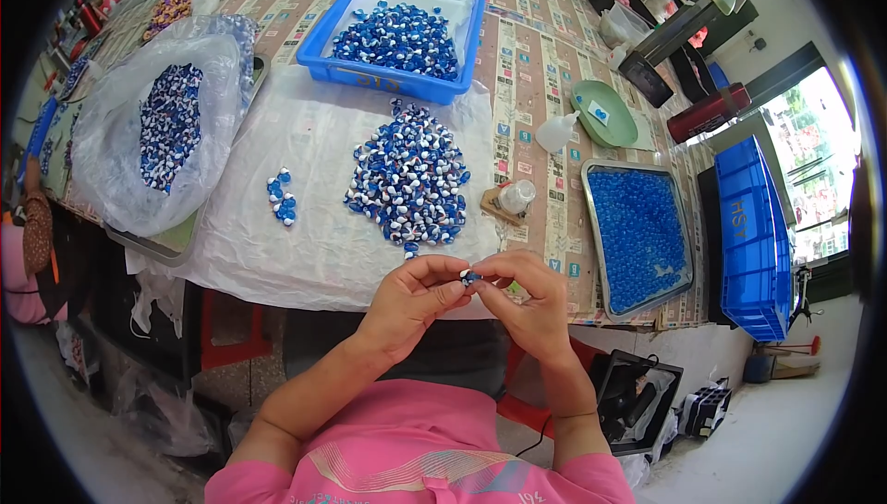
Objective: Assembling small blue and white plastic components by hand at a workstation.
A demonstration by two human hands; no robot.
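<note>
My left hand [407,305] and my right hand [528,308] meet just past the table's near edge. Between their fingertips they pinch a small blue-and-white piece [468,276], partly hidden by the fingers. Just beyond, a large pile of blue-and-white pieces [407,176] lies on a white sheet [309,139]. A short line of the same pieces [282,197] sits left of the pile. Behind it stands a blue plastic bin [319,68], lined in white and holding more loose pieces [397,37].
At right, a metal tray [592,227] holds blue beads. Nearer stand a small glass jar [516,196], a white squeeze bottle [556,133] and a green dish [605,102]. A clear bag of pieces [102,148] rests at left. A blue crate [753,236] stands far right.
</note>
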